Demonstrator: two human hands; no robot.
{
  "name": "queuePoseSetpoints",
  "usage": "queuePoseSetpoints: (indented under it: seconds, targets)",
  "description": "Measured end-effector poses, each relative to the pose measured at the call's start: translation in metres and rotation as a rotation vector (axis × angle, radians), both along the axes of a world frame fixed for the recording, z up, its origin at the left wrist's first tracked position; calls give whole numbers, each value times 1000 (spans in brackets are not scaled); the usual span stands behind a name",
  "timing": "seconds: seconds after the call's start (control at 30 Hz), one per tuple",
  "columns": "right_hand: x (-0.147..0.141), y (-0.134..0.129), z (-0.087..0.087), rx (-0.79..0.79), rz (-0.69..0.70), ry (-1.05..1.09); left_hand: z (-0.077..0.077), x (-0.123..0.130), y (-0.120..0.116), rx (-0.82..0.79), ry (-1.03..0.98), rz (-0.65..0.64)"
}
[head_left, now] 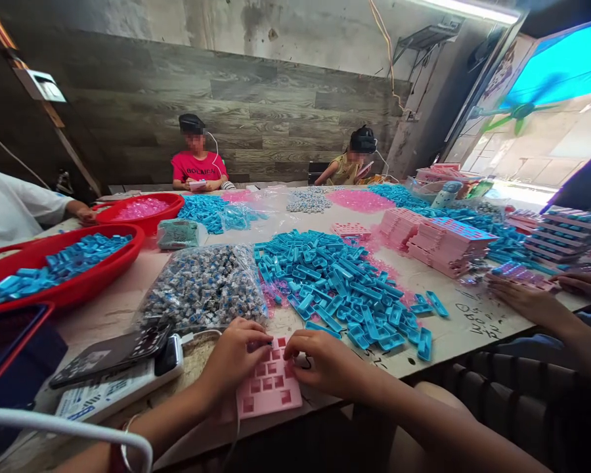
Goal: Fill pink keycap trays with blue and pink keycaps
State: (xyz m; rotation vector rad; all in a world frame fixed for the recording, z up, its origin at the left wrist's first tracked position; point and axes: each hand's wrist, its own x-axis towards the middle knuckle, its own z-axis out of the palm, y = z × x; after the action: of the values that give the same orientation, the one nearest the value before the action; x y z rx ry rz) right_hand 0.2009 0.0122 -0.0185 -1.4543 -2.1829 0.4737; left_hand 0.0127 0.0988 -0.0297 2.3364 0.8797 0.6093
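Note:
A pink plate with square openings lies at the table's near edge, between my two hands. My left hand rests over its upper left side, the fingers bent together; anything between them is too small to name. On the plate's right side is my right hand, its fingers curled in and pressed together at the openings, their tips partly hidden. Just beyond the hands lie a heap of blue keycap-like pieces and a clear bag of small grey and blue parts.
Red baskets stand at the left, near a phone and a white power bank. Stacked pink plates stand at the right. Another person's hand works there. Two people sit across the table. A white cable crosses the lower left.

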Motion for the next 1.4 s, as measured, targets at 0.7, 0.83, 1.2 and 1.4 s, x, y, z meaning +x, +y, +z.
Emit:
queuePoseSetpoints:
  seconds: [0.7, 0.83, 1.2, 1.4]
  targets:
    - [-13, 18, -14, 244, -44, 196, -10, 2, -4, 17, -62, -39]
    - [-14, 22, -20, 263, 11, 242, -9, 1, -4, -21, -68, -38]
    - [-13, 26, -19, 199, 27, 246, -10, 0, -6, -111, -196, -20]
    - [-9, 33, -20, 242, 88, 175, -12, 1, -2, -141, -174, -55]
